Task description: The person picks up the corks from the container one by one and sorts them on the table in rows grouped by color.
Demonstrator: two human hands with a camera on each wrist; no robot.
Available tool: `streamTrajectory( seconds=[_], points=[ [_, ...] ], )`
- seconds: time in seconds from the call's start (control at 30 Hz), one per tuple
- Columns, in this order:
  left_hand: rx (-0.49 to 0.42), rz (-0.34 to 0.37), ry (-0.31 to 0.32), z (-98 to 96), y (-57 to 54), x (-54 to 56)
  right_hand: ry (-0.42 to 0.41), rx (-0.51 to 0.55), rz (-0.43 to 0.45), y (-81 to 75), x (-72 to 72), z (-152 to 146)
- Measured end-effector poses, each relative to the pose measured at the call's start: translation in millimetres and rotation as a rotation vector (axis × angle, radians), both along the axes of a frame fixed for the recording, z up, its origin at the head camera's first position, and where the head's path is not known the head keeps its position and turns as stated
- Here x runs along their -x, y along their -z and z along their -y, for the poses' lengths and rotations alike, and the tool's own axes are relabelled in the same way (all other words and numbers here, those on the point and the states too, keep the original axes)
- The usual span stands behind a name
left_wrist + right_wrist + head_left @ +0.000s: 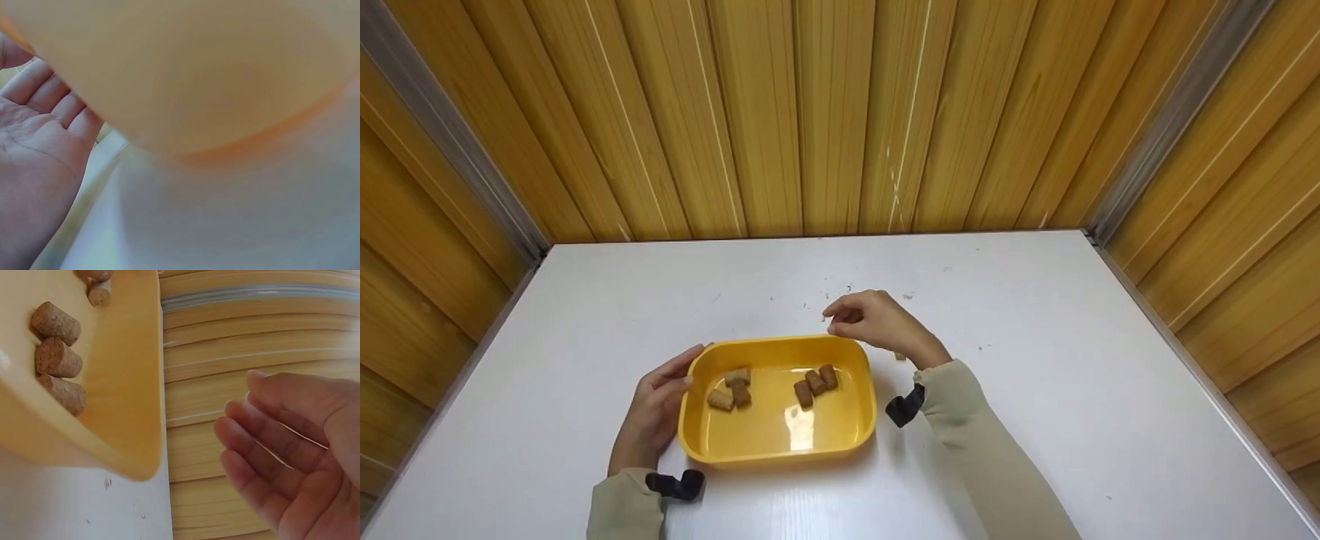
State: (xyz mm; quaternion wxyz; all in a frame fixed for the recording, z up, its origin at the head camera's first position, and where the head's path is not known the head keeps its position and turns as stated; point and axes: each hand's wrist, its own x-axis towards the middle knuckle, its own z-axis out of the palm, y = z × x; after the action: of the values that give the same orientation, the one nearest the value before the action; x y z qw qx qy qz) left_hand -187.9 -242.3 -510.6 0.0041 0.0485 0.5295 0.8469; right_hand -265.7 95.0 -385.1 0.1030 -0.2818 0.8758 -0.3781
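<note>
A yellow plastic tray (780, 454) with rounded corners stands on the white table. Three corks (736, 388) lie in its left part, two lighter and one darker. Three brown corks (815, 382) sit in a slanting row in the right part; the right wrist view shows these corks (58, 360) close up. My left hand (656, 409) grips the tray's left end, thumb at the rim and fingers along the outer wall. Above the far right corner hovers my right hand (877, 322), its fingers loosely bent; the right wrist view shows nothing between them.
A small tan piece (900, 356), mostly hidden by the right wrist, lies on the table (1035, 322) right of the tray. Dark crumbs (849, 288) are scattered beyond the tray. Yellow wood-look panels (832, 112) wall the table's back and sides.
</note>
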Motion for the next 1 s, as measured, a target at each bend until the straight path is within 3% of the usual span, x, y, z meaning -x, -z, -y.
streamTrajectory(
  seconds=[0.23, 0.6, 0.8, 1.0],
  points=[
    [-0.009, 0.014, -0.005, -1.4, -1.2, 0.4, -0.092, 0.019, -0.015, 9.4, -1.4, 16],
    [-0.034, -0.019, 0.029, 1.4, -2.5, 0.3, -0.245, -0.013, 0.076, 20.5, 2.0, 40],
    [-0.043, -0.023, 0.033, 0.5, -2.2, 0.5, -0.285, -0.056, 0.149, 24.4, 0.7, 55],
    [-0.048, -0.005, 0.028, -0.2, -0.4, 0.3, -0.294, -0.104, 0.160, 31.5, 0.5, 67]
  ],
)
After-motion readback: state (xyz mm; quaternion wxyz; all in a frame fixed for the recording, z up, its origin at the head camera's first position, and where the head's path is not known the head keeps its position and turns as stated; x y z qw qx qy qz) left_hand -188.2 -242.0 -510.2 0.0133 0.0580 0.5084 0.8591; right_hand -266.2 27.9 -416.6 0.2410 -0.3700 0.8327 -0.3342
